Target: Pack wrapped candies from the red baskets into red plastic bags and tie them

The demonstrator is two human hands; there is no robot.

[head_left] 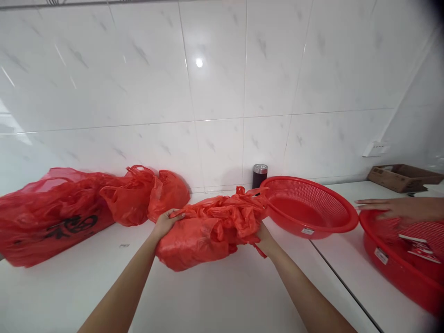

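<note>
"How do the hands stand?"

"Your left hand is partly closed, its fingers and thumb on the near-left end of a bag. Your right hand has hold of the other end; folds of plastic hide most of its fingers, so I can't tell how far they curl."

"And the bag itself?"

"It's in front of you, over the middle of the table, between your two hands. Thin, shiny red plastic, smooth and boxy on the left, crumpled into loose knots and loops on the right. I can't tell whether its underside touches the smooth white table."

"What's to your left?"

"A large bag, long and bulging, with black print, then two small bags, rounded and wrinkled, all red plastic."

"And to your right?"

"A dark, cylindrical flask with a metallic lid, just behind a round red basket with mesh walls. Beside that, a second basket holds red-and-white packets, another person's hand over its rim. Further back sits an open cardboard box, near the glossy tiled wall."
</note>
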